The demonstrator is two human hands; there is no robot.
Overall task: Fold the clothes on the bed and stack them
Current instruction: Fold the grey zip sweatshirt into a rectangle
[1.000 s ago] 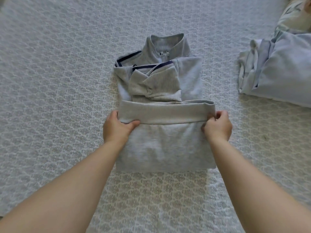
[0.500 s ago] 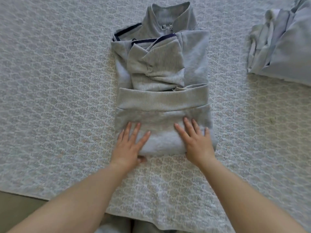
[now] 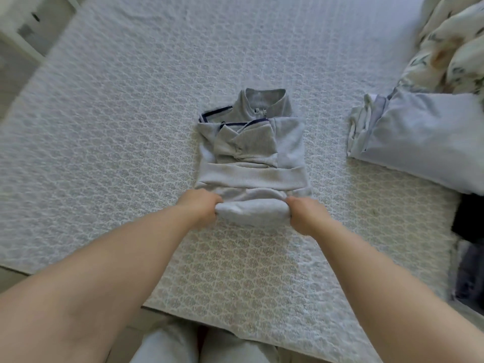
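A grey zip-neck sweatshirt [image 3: 251,153] with dark blue stripes lies in the middle of the bed [image 3: 131,127], its sleeves folded over the chest and its ribbed hem folded up. My left hand [image 3: 201,208] grips the near left corner of the folded lower edge. My right hand [image 3: 306,213] grips the near right corner. The fabric between my hands bulges upward. A stack of folded pale blue and white clothes [image 3: 419,137] sits at the right.
A crumpled floral duvet [image 3: 450,48] lies at the far right. Dark garments [image 3: 468,247] sit at the right edge of the bed. White furniture [image 3: 28,24] stands at the far left. The bed's near edge runs just in front of my legs.
My hands pinched the hem, then pressed flat on the folded lower part. Now both grip its near corners and the fabric lifts. The camera view has pulled back.
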